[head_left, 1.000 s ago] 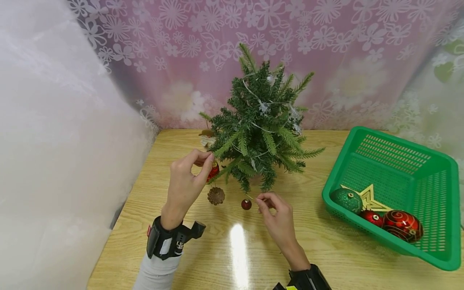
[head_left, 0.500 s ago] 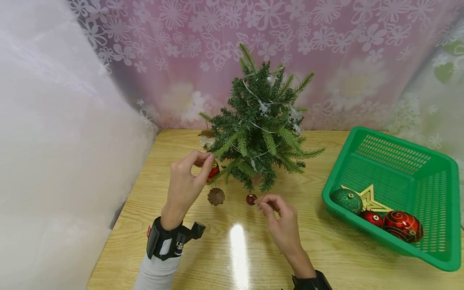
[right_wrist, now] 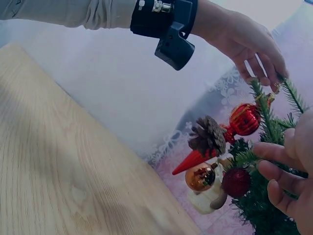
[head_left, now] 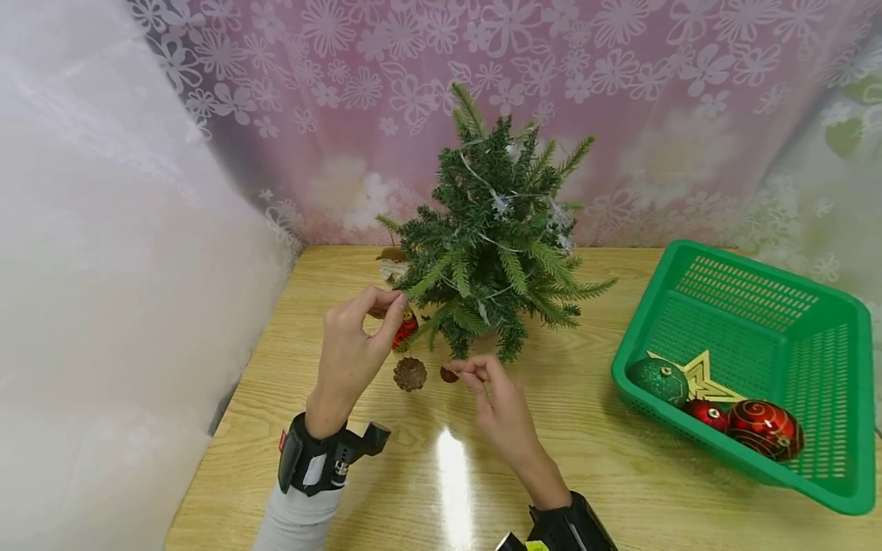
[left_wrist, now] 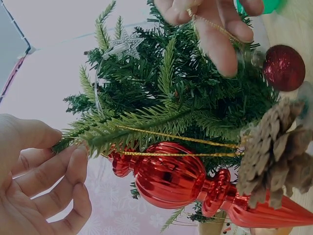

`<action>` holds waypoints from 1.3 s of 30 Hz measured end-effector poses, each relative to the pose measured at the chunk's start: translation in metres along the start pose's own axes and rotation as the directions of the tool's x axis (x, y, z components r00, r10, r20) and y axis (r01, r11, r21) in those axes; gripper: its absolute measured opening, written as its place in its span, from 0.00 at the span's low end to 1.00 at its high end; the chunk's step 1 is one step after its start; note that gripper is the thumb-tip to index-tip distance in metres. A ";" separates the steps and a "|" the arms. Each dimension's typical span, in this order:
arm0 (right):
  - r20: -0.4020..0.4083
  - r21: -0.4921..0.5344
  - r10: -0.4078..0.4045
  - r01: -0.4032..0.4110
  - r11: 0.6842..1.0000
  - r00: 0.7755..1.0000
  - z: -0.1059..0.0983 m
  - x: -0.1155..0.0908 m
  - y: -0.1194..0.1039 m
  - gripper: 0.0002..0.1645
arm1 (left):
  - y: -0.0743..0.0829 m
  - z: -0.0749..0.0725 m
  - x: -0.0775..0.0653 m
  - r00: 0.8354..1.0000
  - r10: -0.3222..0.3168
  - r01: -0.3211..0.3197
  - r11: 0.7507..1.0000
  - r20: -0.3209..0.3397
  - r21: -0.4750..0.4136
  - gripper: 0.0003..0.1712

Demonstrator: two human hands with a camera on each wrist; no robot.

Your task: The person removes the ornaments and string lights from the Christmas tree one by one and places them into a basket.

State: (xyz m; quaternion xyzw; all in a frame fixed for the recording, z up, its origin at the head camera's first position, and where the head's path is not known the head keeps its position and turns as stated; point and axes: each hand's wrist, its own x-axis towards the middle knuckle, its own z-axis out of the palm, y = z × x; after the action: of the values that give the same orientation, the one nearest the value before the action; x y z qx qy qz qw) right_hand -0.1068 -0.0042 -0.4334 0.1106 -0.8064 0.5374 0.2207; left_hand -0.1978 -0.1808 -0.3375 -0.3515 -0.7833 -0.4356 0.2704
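A small artificial Christmas tree (head_left: 492, 222) stands on the wooden table. My left hand (head_left: 354, 333) pinches the tip of a low left branch (left_wrist: 161, 120) between thumb and fingers. From that branch hang a shiny red finial-shaped ornament (left_wrist: 168, 176) and a brown pine cone (left_wrist: 274, 152) on a gold cord. Just right of them, my right hand (head_left: 506, 417) pinches the gold loop (left_wrist: 215, 27) of a small dark red glitter bauble (left_wrist: 284, 67). In the head view the right fingers partly cover this bauble, close below the tree's lower branches.
A green plastic basket (head_left: 637, 306) on the right holds a green bauble (head_left: 658, 380), red baubles (head_left: 765, 430) and a gold star (head_left: 701, 379). An orange shiny ball (right_wrist: 199, 177) and a pale figure ornament (head_left: 394, 268) hang at the tree's left. Flowered curtains (head_left: 331, 115) stand behind.
My right hand has moved the dark red bauble left, toward the pine cone, after a slight shift to the right. The left hand keeps its pinch on the branch, nearly still.
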 end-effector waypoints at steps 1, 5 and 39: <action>0.024 -0.012 -0.011 0.012 1.000 1.000 0.001 0.001 -0.001 0.01 | 0.000 0.000 0.000 1.000 -0.001 0.001 1.000 -0.001 0.001 0.03; 0.107 -0.061 -0.025 0.032 0.998 0.994 0.003 0.000 -0.002 0.04 | 0.000 0.000 -0.001 1.000 -0.002 0.002 1.000 -0.002 -0.001 0.03; -0.240 -0.072 -0.003 -0.015 0.997 0.971 -0.092 -0.043 0.021 0.04 | 0.000 0.002 -0.003 1.000 0.009 -0.008 1.000 0.018 -0.010 0.03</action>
State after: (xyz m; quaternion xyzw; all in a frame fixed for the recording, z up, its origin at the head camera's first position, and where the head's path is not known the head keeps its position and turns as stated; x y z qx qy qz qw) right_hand -0.0559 0.0853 -0.4410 0.0341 -0.7935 0.5174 0.3186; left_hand -0.1965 -0.1800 -0.3402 -0.3599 -0.7821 -0.4351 0.2636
